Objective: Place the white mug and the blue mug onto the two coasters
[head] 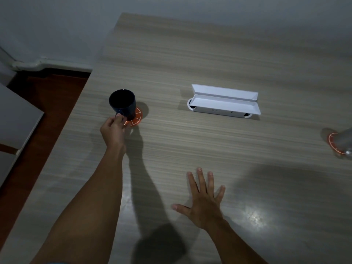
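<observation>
- Wood-grain table (190, 60) runs under both my arms, set against a pale wall, with a white flip-up cable box (224, 103) sunk into its top; I place everything else by that box.
- Well to the left of the box, my left hand (112, 130) is pinched around the handle of the blue mug (122, 102), thumb and fingers closed on it.
- The mug stands upright over the near coaster (136, 117), an orange disc with white slice lines. It covers the disc's left part; whether the base is fully down or just above it, I cannot tell.
- Nearer to me than the box, my right hand (202, 197) lies flat with fingers spread, holding nothing.
- Far to the right of the box, at the picture's edge, a second coaster (334, 142) carries a pale blurred shape that I take to be the white mug (344, 140), though it is mostly cut off.
- I judge this the last step: seating the blue mug.
- Next calls for centring the mug a little rightward on the disc, feeling it rest, then loosening my pinch without tipping it.
</observation>
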`<action>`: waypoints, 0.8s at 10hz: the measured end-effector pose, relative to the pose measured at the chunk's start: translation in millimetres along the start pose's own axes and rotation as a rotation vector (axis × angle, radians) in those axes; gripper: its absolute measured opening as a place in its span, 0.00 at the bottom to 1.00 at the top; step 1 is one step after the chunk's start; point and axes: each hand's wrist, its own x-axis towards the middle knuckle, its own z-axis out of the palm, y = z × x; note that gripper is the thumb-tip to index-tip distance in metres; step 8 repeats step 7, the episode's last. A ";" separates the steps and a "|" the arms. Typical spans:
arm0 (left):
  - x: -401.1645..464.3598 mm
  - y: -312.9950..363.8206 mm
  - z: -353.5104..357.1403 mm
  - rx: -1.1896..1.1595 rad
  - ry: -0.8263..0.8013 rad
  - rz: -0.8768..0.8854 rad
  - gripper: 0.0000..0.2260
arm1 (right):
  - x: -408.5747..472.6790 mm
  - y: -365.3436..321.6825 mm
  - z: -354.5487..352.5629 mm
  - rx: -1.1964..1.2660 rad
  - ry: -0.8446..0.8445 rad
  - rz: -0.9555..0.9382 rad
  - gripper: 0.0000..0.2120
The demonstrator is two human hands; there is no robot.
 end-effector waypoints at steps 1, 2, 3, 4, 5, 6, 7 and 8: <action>-2.3 -1.6 1.8 -0.006 0.015 -0.009 0.09 | 0.1 0.1 1.0 -0.003 0.001 0.002 0.55; -4.2 -3.4 0.7 -0.008 0.023 -0.011 0.09 | 0.1 -0.1 0.7 -0.004 0.000 0.005 0.55; -2.9 -4.5 -1.4 0.018 0.017 -0.020 0.07 | -0.4 -0.8 -0.2 -0.011 -0.002 0.004 0.55; 0.1 -3.2 -2.8 0.014 0.007 -0.042 0.06 | -1.0 -1.1 -0.1 -0.013 -0.004 0.005 0.55; -0.9 -1.7 -2.6 0.029 -0.012 -0.045 0.07 | -0.2 0.0 -0.5 -0.012 -0.006 0.004 0.55; -3.6 -0.3 -4.3 0.079 -0.034 -0.012 0.04 | -1.5 -0.7 0.1 0.000 0.000 0.004 0.54; -7.1 -7.5 -13.5 0.098 -0.059 0.011 0.07 | -1.5 -2.9 -1.0 0.001 0.017 0.003 0.54; -7.1 -7.5 -13.5 0.098 -0.059 0.011 0.07 | -1.5 -2.9 -1.0 0.001 0.017 0.003 0.54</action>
